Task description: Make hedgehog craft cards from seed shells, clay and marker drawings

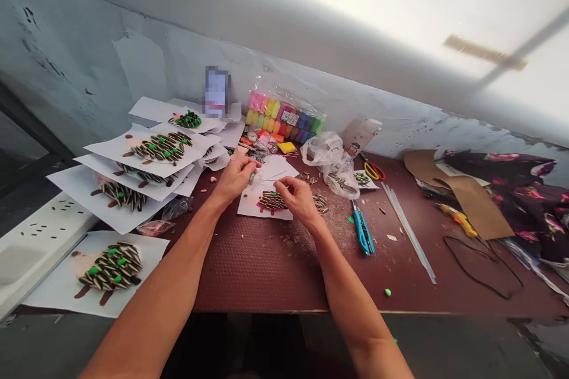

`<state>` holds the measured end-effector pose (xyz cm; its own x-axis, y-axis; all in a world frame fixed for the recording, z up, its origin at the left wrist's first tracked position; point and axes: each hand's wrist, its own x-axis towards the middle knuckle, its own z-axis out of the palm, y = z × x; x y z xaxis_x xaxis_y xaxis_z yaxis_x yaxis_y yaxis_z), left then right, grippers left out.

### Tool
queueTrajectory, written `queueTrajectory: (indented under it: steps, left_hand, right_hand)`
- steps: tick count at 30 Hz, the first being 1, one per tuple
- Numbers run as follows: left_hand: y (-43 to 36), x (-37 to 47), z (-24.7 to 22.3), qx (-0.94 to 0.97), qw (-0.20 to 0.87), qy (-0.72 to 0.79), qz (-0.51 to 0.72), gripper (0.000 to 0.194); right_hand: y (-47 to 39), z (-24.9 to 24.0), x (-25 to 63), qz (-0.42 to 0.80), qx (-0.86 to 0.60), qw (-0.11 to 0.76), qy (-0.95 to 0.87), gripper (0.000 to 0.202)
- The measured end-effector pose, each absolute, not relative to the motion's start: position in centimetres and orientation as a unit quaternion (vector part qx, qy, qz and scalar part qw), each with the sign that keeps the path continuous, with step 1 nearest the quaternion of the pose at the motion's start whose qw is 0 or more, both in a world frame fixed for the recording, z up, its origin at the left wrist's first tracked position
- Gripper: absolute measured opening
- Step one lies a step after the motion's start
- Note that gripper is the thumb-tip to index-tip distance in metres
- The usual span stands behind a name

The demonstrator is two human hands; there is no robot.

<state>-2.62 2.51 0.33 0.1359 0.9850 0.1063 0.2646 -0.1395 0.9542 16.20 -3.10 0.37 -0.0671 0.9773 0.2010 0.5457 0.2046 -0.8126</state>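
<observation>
A sheet of white paper (pixel 249 205) lies in front of me with a small hedgehog picture (pixel 272 200) on it, its back covered in striped sunflower seeds and edged in pink. My left hand (pixel 237 179) is closed in a pinch above the sheet's upper left corner; a tiny pale greenish bit shows at its fingertips, too small to name. Over the picture's right side, my right hand (pixel 299 198) has thumb and fingers drawn together, and whatever they hold is hidden. Loose sunflower seeds (pixel 320 204) lie just right of that hand.
Finished hedgehog sheets (pixel 164 151) are stacked at left, near a power strip (pixel 48 231). Coloured clay packs (pixel 284 118) stand behind a plastic bag (pixel 331 157). Rightward lie a utility knife (pixel 363 229), scissors (pixel 373 169), glue sticks (pixel 409 234) and a glue gun (pixel 460 220).
</observation>
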Motion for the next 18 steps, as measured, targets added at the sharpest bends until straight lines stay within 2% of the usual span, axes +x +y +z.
queueTrajectory:
  steps: [4, 10, 14, 18]
  left_hand:
    - [1.9, -1.8, 0.4, 0.584, 0.566, 0.415, 0.409, 0.035]
    - [1.3, -1.9, 0.7, 0.564, 0.624, 0.347, 0.415, 0.031]
    - [1.5, -2.1, 0.4, 0.519, 0.684, 0.34, 0.384, 0.032]
    - [1.7, -2.4, 0.2, 0.49, 0.698, 0.348, 0.389, 0.033]
  right_hand:
    - [-3.2, 0.2, 15.6, 0.34, -0.542, 0.392, -0.661, 0.038]
    - [-2.7, -0.2, 15.9, 0.352, -0.554, 0.431, -0.619, 0.027]
    - [-2.7, 0.2, 16.2, 0.311, -0.576, 0.463, -0.597, 0.024]
    - [-2.9, 0.4, 16.3, 0.273, -0.585, 0.477, -0.597, 0.024]
